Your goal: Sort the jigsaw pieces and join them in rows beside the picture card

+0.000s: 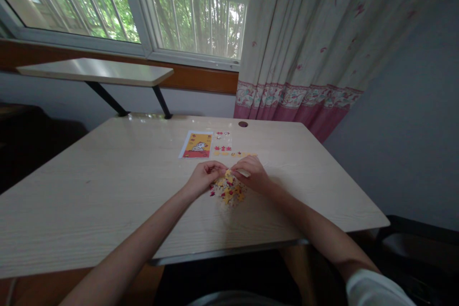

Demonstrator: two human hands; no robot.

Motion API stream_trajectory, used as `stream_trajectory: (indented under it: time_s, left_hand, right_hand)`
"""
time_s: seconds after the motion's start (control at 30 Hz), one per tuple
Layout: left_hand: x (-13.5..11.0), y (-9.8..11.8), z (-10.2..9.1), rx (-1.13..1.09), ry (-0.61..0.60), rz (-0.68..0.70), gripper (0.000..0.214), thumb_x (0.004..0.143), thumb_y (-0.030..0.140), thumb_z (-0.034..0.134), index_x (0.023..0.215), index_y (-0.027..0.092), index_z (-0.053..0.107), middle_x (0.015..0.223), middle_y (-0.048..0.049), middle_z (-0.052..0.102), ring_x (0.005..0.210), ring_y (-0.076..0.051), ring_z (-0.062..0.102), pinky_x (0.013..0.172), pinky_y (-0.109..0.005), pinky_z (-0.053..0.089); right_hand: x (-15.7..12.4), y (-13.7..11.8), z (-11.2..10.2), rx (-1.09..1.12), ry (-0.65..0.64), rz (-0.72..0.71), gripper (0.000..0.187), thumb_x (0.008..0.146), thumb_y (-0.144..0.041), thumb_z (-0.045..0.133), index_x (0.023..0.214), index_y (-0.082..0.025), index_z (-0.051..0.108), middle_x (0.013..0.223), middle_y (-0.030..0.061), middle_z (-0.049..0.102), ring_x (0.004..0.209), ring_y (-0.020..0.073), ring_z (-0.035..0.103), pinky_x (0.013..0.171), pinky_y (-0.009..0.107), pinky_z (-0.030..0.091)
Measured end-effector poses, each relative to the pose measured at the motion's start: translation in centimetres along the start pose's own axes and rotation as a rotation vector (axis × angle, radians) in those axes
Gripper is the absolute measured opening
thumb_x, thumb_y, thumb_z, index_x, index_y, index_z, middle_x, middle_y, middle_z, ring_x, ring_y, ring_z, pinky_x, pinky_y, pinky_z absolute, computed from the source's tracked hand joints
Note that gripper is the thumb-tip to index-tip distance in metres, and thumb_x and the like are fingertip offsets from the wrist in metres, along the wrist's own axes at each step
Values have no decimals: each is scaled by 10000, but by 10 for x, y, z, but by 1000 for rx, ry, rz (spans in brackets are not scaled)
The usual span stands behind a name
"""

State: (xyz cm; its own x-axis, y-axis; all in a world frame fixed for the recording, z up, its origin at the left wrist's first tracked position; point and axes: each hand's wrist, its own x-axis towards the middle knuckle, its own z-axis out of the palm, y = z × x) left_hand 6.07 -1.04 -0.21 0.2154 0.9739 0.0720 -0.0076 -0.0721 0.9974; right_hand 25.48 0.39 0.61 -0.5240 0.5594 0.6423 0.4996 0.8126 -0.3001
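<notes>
While pinching a yellow piece between left fingers and right fingers at the far edge of the pile, probably handling light, stiff card, best gripping by its rim, sparing thin tabs; facing knobbly red pieces, a flat picture, smooth wood-grained surface.

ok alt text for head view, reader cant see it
A person's left hand and right hand meet at a yellow piece by a heap of puzzle pieces on a pale table. Beyond lie a printed picture and rows of pieces, with a window behind.
</notes>
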Motion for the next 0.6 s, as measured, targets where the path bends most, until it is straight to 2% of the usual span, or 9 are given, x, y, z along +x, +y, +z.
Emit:
stream_trajectory:
  time_s: [0.13, 0.23, 0.33, 0.43, 0.6]
  left_hand:
    - [0, -2, 0, 0, -18, 3, 202, 644, 311, 688, 751, 142, 658, 683, -28, 661, 594, -129, 574, 574, -252, 452]
    - [0, -4, -1, 62, 2, 49, 238, 679, 321, 671, 839, 145, 656, 658, -10, 635, 559, -112, 542, 539, -234, 420]
    - [-2, -3, -2, 276, 62, 168, 233, 712, 330, 657, 857, 147, 656, 673, -11, 619, 553, -108, 510, 521, -227, 396]
    - [-6, 1, -4, 499, 88, 318, 167, 755, 307, 629, 822, 156, 655, 734, -29, 630, 614, -123, 522, 556, -237, 409]
    - [-9, 7, -4, 626, 64, 460, 101, 803, 257, 591, 823, 175, 647, 792, -38, 637, 713, -142, 550, 648, -262, 442]
  right_hand:
    - [-1, 1, 1, -15, -16, -15, 131, 831, -323, 557, 807, -232, 647, 771, 20, 671, 769, 154, 578, 742, 308, 360]
    - [-1, 3, 2, -14, 27, -2, 125, 829, -317, 557, 797, -226, 636, 769, 24, 668, 762, 154, 578, 740, 306, 372]
    - [-2, 4, 2, 7, 102, 25, 126, 830, -313, 555, 795, -217, 629, 761, 29, 662, 760, 151, 581, 751, 303, 385]
    - [-2, 4, 3, 19, 112, 45, 131, 829, -319, 557, 787, -218, 629, 752, 27, 662, 754, 150, 584, 753, 303, 390]
    - [-3, 5, 4, 25, 101, 41, 132, 827, -329, 560, 788, -223, 629, 756, 23, 663, 754, 150, 586, 751, 303, 387]
